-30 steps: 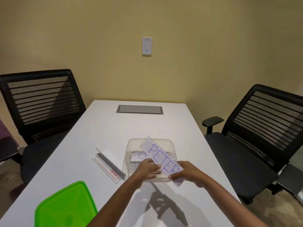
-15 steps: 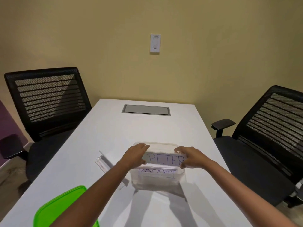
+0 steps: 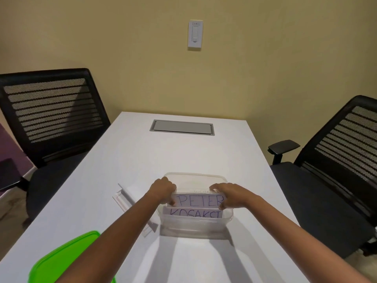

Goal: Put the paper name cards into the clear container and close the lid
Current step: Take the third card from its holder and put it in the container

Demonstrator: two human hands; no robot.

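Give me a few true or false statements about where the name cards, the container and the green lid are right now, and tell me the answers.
1. The left hand and the right hand both grip the PETER card, one at each end. True.
2. The green lid is closed on the clear container. False: the lid lies on the table at the near left, and the container is open.
3. A KOSAKST card stands in the container, on the person's side of the PETER card. True.
4. The PETER card lies flat on the table. False: it is held upright at the container's mouth.
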